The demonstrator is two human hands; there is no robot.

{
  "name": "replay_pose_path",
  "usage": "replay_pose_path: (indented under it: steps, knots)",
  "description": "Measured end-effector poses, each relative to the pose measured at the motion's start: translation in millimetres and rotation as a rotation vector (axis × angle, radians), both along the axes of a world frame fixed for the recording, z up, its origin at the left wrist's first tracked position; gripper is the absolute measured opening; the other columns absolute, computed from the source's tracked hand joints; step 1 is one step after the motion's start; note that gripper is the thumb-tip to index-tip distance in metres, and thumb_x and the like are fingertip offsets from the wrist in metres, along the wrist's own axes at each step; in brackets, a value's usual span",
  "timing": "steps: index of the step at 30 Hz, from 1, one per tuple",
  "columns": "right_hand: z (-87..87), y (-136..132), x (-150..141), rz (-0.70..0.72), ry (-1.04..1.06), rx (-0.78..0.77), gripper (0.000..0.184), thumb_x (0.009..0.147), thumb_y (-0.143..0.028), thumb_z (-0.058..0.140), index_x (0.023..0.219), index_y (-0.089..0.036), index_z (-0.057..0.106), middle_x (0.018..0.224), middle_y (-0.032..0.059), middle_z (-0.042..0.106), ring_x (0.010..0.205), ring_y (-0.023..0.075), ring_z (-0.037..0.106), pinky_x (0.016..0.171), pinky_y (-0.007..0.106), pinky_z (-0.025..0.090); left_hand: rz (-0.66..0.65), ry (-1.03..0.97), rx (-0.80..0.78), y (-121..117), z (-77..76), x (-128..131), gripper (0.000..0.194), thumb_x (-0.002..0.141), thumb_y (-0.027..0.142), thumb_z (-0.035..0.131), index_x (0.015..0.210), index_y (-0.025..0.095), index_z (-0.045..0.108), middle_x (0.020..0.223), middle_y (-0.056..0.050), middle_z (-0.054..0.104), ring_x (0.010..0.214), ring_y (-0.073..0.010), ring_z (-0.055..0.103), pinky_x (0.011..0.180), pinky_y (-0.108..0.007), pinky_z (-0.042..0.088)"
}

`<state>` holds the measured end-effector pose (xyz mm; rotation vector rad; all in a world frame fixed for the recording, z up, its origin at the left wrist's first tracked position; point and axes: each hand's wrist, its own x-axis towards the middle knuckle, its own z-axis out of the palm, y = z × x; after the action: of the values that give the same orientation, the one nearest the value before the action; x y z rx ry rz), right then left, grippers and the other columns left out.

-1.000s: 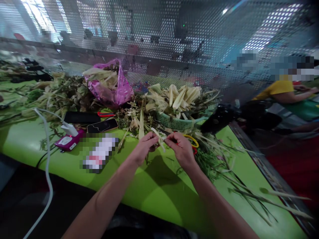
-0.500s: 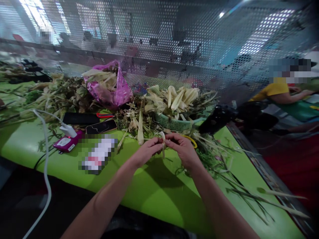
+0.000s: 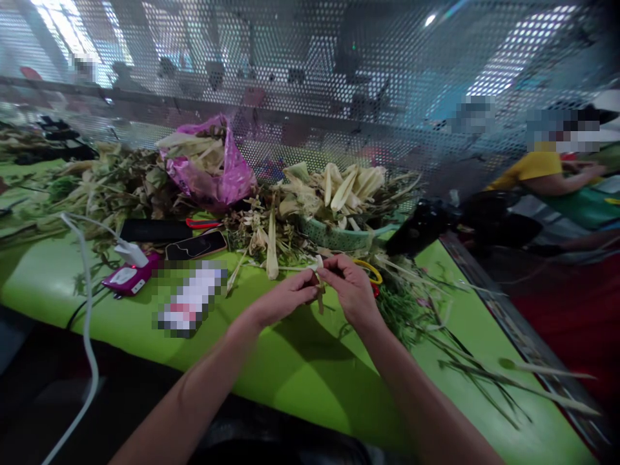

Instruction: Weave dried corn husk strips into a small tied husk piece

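Over the green table point(image 3: 310, 381), my left hand point(image 3: 285, 297) and my right hand point(image 3: 349, 289) meet, fingertips almost touching. Between them is a narrow pale strip of husk point(image 3: 320, 302), one end hanging down and a small loop showing above the fingers. Both hands are closed in a pinch on it; the fingers partly cover it. Just beyond lies a dried corn husk point(image 3: 272, 252). A yellow loop handle point(image 3: 372, 270) shows beside my right hand, near some green sprigs point(image 3: 400, 310).
Behind stand a green basket point(image 3: 334, 239) of husks and a pink plastic bag point(image 3: 232, 174) of husks. Leftward are a phone point(image 3: 196, 246), a red-handled tool point(image 3: 202, 223), and a purple power adapter point(image 3: 130, 274) with a white cable point(image 3: 88, 323). Long stems point(image 3: 523, 384) lie right. A person in yellow point(image 3: 535, 169) sits beyond.
The husk strip's hanging end reaches slightly lower, and my left fingers are curled more tightly. My right hand has shifted slightly; both hands stay in about the same place.
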<state>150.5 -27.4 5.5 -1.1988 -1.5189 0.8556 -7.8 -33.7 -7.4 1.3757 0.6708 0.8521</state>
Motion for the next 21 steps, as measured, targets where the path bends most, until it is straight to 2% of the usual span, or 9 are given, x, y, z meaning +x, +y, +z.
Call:
replay_pose_path:
  steps: [4, 6, 9, 11, 13, 17, 21]
  knots:
    - [3.8, 1.1, 2.1, -0.023, 0.045, -0.039, 0.017, 0.075, -0.036, 0.065, 0.078, -0.019, 0.060, 0.073, 0.0014, 0.057, 0.068, 0.0159, 0.050, 0.065, 0.029, 0.041, 0.020, -0.071, -0.116, -2.4, 1.7, 2.7, 0.025, 0.080, 0.041, 0.060, 0.081, 0.017, 0.055, 0.069, 0.002, 0.049, 0.059, -0.0079, 0.040, 0.057, -0.022, 0.031]
    - [6.8, 1.4, 2.9, 0.010, 0.087, -0.072, 0.022, 0.078, -0.039, 0.063, 0.090, -0.020, 0.062, 0.081, 0.0027, 0.061, 0.073, 0.0166, 0.054, 0.067, 0.029, 0.044, 0.108, -0.126, -0.184, -1.7, 2.1, 4.4, 0.030, 0.076, 0.045, 0.063, 0.084, 0.017, 0.057, 0.068, 0.002, 0.051, 0.058, -0.0074, 0.042, 0.056, -0.021, 0.033]
    - [9.6, 1.0, 1.7, 0.150, 0.089, -0.112, 0.034, 0.079, -0.040, 0.063, 0.108, -0.021, 0.060, 0.095, 0.0049, 0.064, 0.084, 0.0183, 0.058, 0.075, 0.031, 0.046, 0.276, -0.231, -0.211, 2.4, 0.4, 5.7, 0.036, 0.068, 0.042, 0.073, 0.089, 0.016, 0.060, 0.078, -0.001, 0.058, 0.068, -0.0090, 0.050, 0.065, -0.022, 0.039]
    - [9.8, 0.5, 0.4, 0.204, 0.038, -0.113, 0.034, 0.077, -0.039, 0.066, 0.104, -0.020, 0.062, 0.095, 0.0052, 0.064, 0.085, 0.0186, 0.058, 0.079, 0.033, 0.046, 0.365, -0.271, -0.193, 5.4, -1.0, 4.8, 0.036, 0.063, 0.037, 0.077, 0.088, 0.016, 0.060, 0.084, -0.002, 0.060, 0.074, -0.0100, 0.052, 0.070, -0.022, 0.040]
    - [8.9, 0.5, 0.2, 0.193, -0.014, -0.103, 0.029, 0.074, -0.038, 0.069, 0.095, -0.018, 0.065, 0.088, 0.0049, 0.065, 0.079, 0.0184, 0.058, 0.076, 0.033, 0.046, 0.415, -0.261, -0.161, 7.4, -1.5, 2.6, 0.033, 0.064, 0.034, 0.076, 0.085, 0.016, 0.059, 0.081, -0.001, 0.060, 0.074, -0.0100, 0.052, 0.070, -0.022, 0.040]
    - [9.3, 1.0, 5.1, 0.133, -0.050, -0.065, 0.026, 0.074, -0.039, 0.069, 0.089, -0.017, 0.066, 0.082, 0.0049, 0.064, 0.071, 0.0180, 0.057, 0.067, 0.032, 0.046, 0.384, -0.118, -0.051, 9.1, 0.4, -2.4, 0.025, 0.073, 0.036, 0.068, 0.083, 0.015, 0.060, 0.077, -0.001, 0.058, 0.071, -0.0106, 0.049, 0.067, -0.023, 0.038]
    - [14.1, 0.4, 8.5, 0.143, -0.128, -0.011, 0.023, 0.075, -0.038, 0.067, 0.088, -0.019, 0.065, 0.081, 0.0037, 0.063, 0.075, 0.0186, 0.056, 0.070, 0.031, 0.046, 0.333, 0.013, 0.049, 9.7, 1.6, -4.8, 0.025, 0.075, 0.038, 0.065, 0.080, 0.015, 0.059, 0.073, -0.001, 0.055, 0.068, -0.0115, 0.046, 0.064, -0.025, 0.035]
